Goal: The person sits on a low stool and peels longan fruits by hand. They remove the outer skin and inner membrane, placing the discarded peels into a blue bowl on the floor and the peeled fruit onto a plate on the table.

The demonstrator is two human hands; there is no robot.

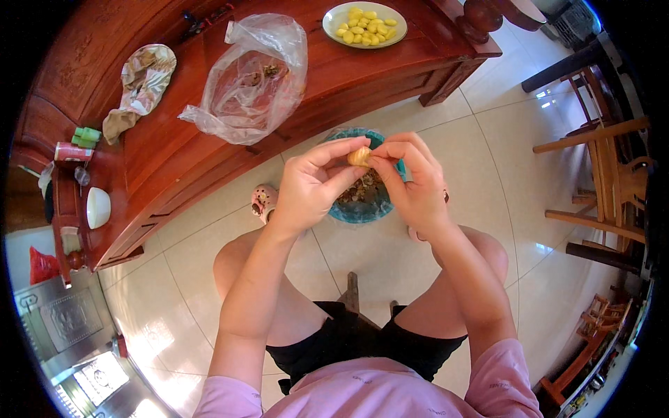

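Between both hands is a small pale-brown, striped nut (359, 156), which looks like a chestnut in its skin. My left hand (319, 183) holds it between thumb and fingers. From the other side, the thumb and fingertips of my right hand (413, 177) pinch at its edge. Below them a teal plastic bin (360, 211) with a clear liner stands on the floor, holding brown shell scraps (358, 190). Yellow peeled kernels (366, 27) lie on a white oval plate (334, 42). A clear plastic bag (245, 99) with a few brown bits rests nearby.
The red-brown wooden bench (172, 172) curves across the front and left. On it lie a patterned cloth (146, 78), a white bowl (98, 208), a red can (74, 152) and green containers (86, 137). A wooden chair (606, 172) stands at right on the tiled floor (475, 177).
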